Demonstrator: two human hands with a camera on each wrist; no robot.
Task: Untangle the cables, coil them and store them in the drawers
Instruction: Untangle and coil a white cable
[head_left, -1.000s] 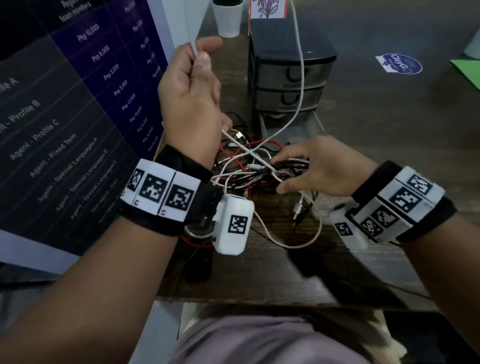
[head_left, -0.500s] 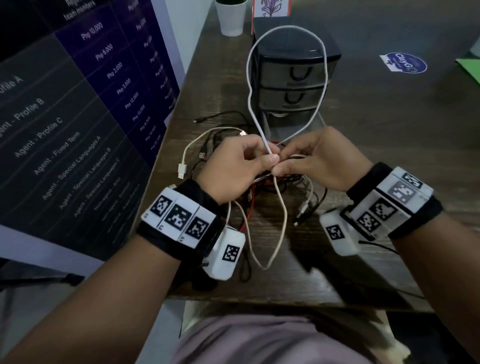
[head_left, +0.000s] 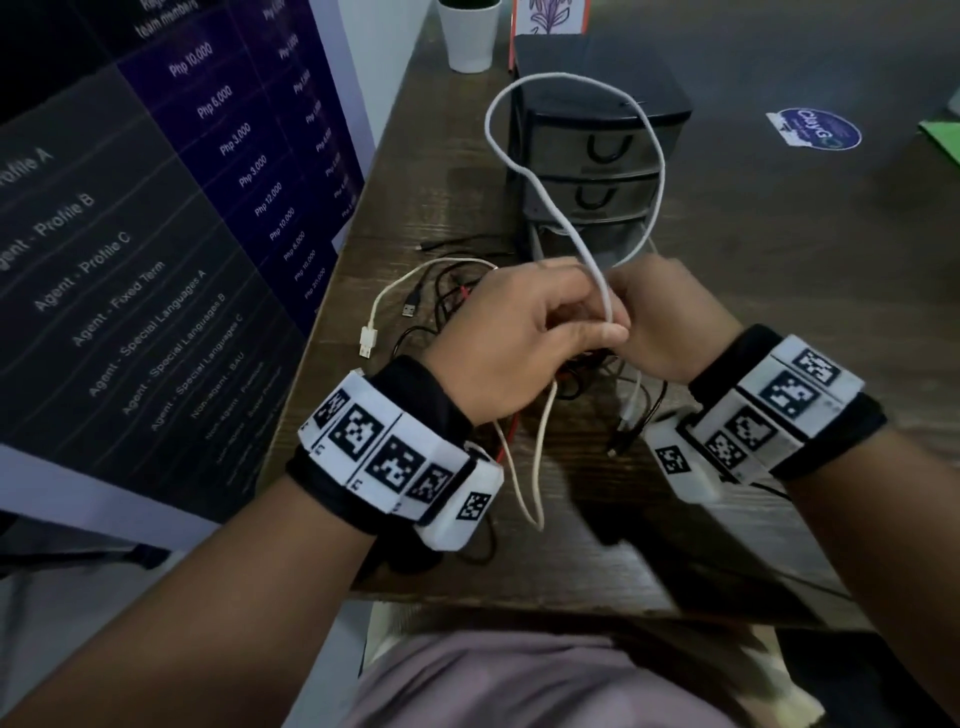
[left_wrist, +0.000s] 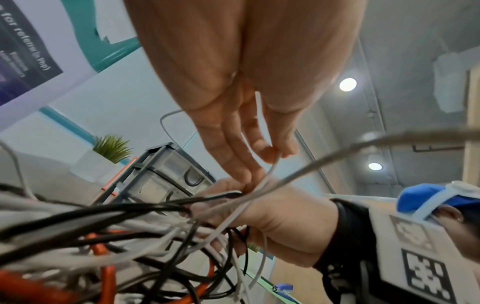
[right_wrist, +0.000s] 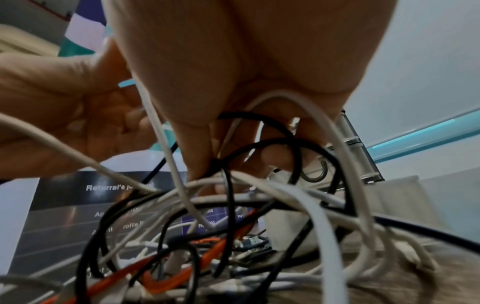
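Dark wood-grain table (head_left: 447, 171) runs along a wall-side banner of printed rates (head_left: 156, 218), with a white plant pot (head_left: 470, 36) at its far end and a round blue sticker (head_left: 815, 136) on the grey surface beyond the drawer unit (head_left: 597, 156). That unit, three stacked drawers, serves as the landmark: its upper two drawers are closed, and the lowest appears pulled partly out, presumably to receive the first coil, though the hands hide most of it. Just in front of the unit both hands meet above the cable tangle (head_left: 457, 312), a heap of white, black and orange leads on the table. The left hand (head_left: 524, 338) pinches the white cable (head_left: 571, 83) between thumb and fingertips, and the right hand (head_left: 670, 322) closes its fingers on the same cable beside it; the right wrist view shows its fingers also down among black and white strands. The white cable rises from the pinch in one tall loop standing before the unit's face. Judged from this, the loop is being held up to keep it clear of the heap while a first coil turn is formed. A white USB plug (head_left: 368, 343) lies to the left of the unit, nearer the person, loose of the hands. Nothing is yet seen stored; the task stands early.
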